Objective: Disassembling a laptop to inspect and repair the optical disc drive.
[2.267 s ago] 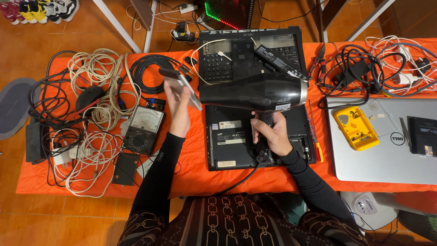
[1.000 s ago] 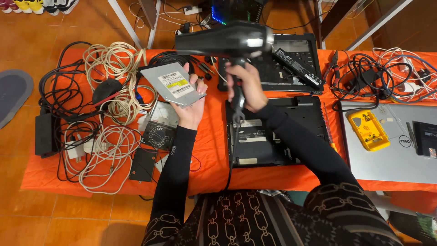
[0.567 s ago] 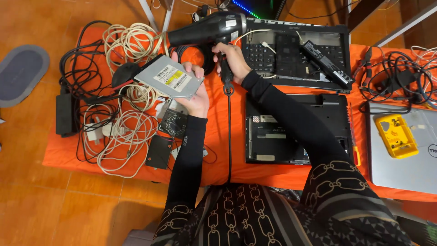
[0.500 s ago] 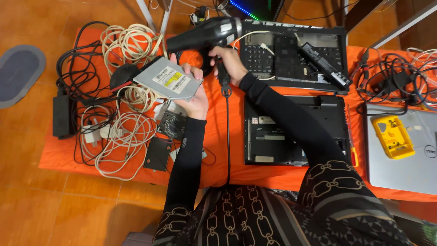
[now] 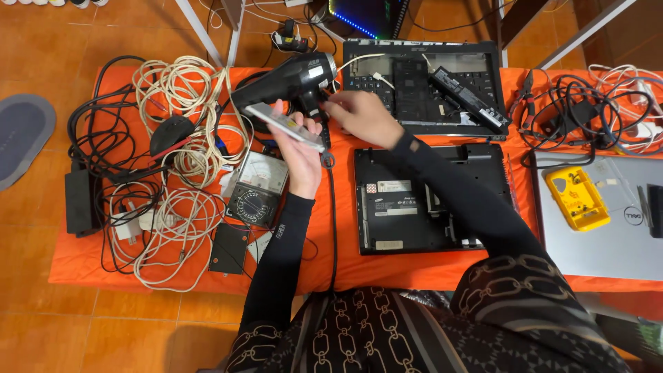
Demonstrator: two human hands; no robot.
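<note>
At the far left of the orange table [image 5: 76, 266] a black power brick [image 5: 77, 202] lies among dark cables, and next to it the white cable coils [image 5: 181, 97] are piled loosely, with a black mouse [image 5: 170, 132] resting on them. A little more to the right, an analog multimeter [image 5: 253, 193] lies flat with its dial up, and a small black box [image 5: 228, 248] sits just below it near the table edge.

The left hand [image 5: 302, 148] is raised above the table and holds a flat silver optical drive [image 5: 284, 126]. The fingers close around its lower edge, so the drive is tilted and its broad face is turned away from the camera; it seems to be held up in front of the dryer's nozzle. The black hair dryer [image 5: 286, 79] is just behind the drive, its nozzle pointing left, and its cord [image 5: 331, 207] hangs down over the front of the table.

The right hand [image 5: 362, 117] is just beside the dryer's handle. The picture is a little blurred there, so I cannot tell if it grips the handle or is only near it.

Below this arm an open black laptop base [image 5: 421, 200] lies bottom-up. Behind it stands a laptop keyboard frame [image 5: 414, 76] with a long black battery [image 5: 468, 100] across it. Further right are tangled black cables [image 5: 573, 114], then a silver laptop [image 5: 608, 221] with a yellow tool case [image 5: 577, 197] on its lid.
</note>
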